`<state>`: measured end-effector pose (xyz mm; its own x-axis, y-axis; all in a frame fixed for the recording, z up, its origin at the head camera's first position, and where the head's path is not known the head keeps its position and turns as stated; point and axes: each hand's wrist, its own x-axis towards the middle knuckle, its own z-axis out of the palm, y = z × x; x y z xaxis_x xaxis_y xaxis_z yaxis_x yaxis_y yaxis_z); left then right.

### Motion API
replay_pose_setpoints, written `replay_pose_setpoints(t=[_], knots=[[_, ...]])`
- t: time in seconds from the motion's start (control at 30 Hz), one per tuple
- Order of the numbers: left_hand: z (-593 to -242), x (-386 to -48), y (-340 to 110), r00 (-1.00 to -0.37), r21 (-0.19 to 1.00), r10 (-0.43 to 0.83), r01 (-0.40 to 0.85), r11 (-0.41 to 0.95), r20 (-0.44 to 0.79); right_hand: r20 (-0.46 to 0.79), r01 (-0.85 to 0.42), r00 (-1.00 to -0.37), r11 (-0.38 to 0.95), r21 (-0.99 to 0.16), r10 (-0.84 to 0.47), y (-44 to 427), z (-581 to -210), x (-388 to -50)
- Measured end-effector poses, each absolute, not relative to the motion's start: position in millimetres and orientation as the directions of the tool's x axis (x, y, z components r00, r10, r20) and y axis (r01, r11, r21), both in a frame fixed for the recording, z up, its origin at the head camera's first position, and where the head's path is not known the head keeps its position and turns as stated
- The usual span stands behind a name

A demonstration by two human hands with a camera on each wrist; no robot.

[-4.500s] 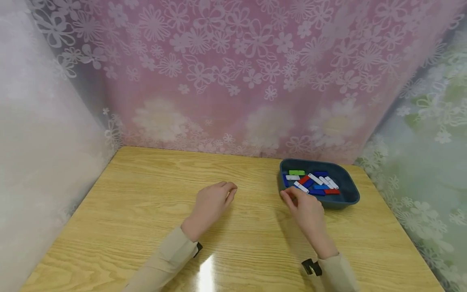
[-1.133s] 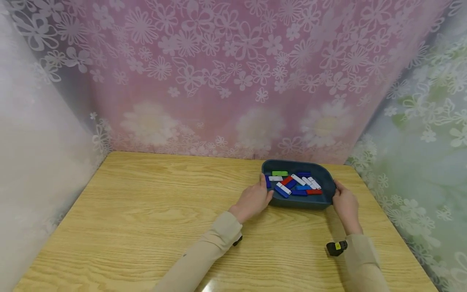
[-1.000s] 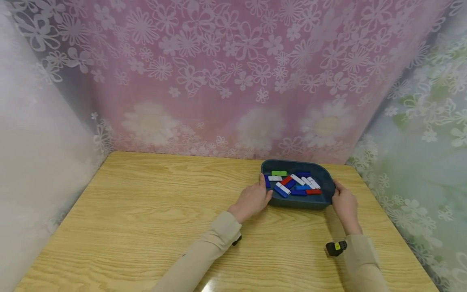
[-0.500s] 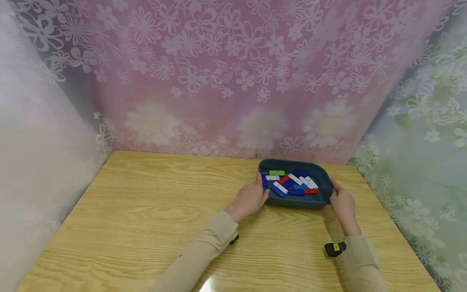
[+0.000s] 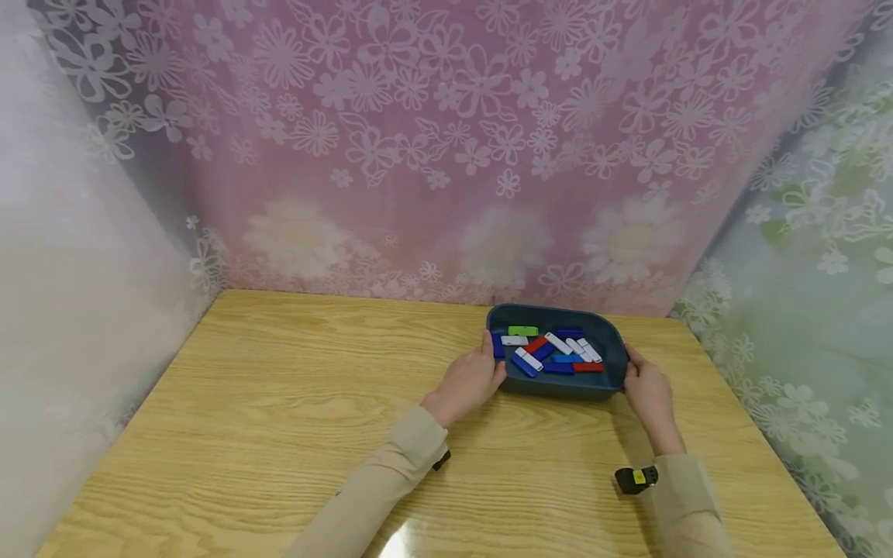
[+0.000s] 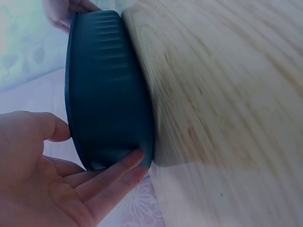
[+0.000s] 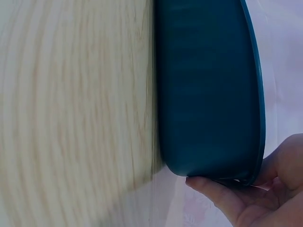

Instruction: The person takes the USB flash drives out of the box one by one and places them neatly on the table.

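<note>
A dark blue-green plastic basin (image 5: 558,389) stands on the table and holds several USB sticks, among them a green one (image 5: 523,331), a red one (image 5: 588,367) and a white one (image 5: 515,340). My left hand (image 5: 463,384) grips its left end; in the left wrist view the thumb is at the rim and the fingers lie against the outer wall. At the right end my right hand (image 5: 649,395) holds the rim, thumb and fingers on either side of it in the right wrist view. The basin's base appears to touch the table in both wrist views.
The wood-grain table (image 5: 307,403) reaches back to a pink flowered curtain (image 5: 432,155). A pale curtain (image 5: 91,271) hangs at the left and a green-white flowered one (image 5: 816,310) at the right. Small black devices sit at both wrists.
Earlier the hands were apart, the right at the basin's near left edge. Since then both have taken hold of its ends, and the basin has slid a little to the left.
</note>
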<state>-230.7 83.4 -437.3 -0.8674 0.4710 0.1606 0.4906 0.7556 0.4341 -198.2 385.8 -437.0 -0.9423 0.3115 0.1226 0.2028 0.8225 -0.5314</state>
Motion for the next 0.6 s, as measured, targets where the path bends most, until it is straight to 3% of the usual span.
replay_pose_setpoints(t=[0.6], knots=[[-438.0, -229.1, 60.9, -0.889, 0.461, 0.427, 0.452, 0.764, 0.164, 0.113, 0.144, -0.964, 0.83, -0.539, 0.241, 366.2, -434.8, -199.4]])
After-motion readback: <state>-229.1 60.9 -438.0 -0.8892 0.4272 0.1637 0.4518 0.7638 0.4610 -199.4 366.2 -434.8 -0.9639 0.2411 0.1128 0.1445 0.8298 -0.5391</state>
